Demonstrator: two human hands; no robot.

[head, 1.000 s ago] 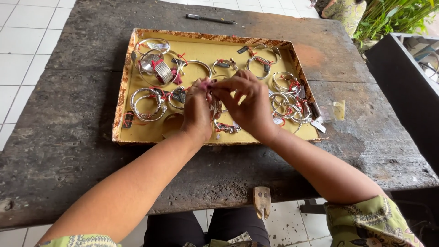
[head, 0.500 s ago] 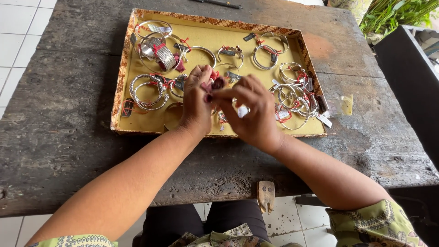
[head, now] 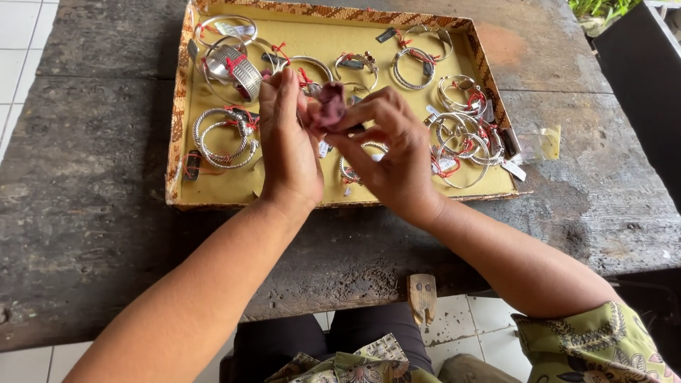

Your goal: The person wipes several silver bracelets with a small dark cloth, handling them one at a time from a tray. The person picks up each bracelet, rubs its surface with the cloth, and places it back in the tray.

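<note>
My left hand (head: pixel 287 142) and my right hand (head: pixel 386 152) meet above a shallow yellow tray (head: pixel 181 128) with a patterned rim. Between their fingertips they pinch a small crumpled dark pink cloth (head: pixel 328 106). A silver bangle (head: pixel 362 159) shows partly under my right palm; whether the fingers grip it I cannot tell. Several silver bangles with red threads and small tags lie in the tray: a wide ribbed one (head: pixel 241 71) at the far left, twisted ones (head: pixel 223 135) left of my left hand, a cluster (head: pixel 464 135) at the right.
The tray rests on a dark, weathered wooden table (head: pixel 85 213). A small clear plastic bag (head: pixel 543 142) lies right of the tray. A wooden peg (head: pixel 422 298) sticks out under the table's near edge. White floor tiles show at the left.
Both hands have lifted and drawn nearer the camera. The pink cloth now shows bunched between the fingertips, where before the fingers worked low over the bangles.
</note>
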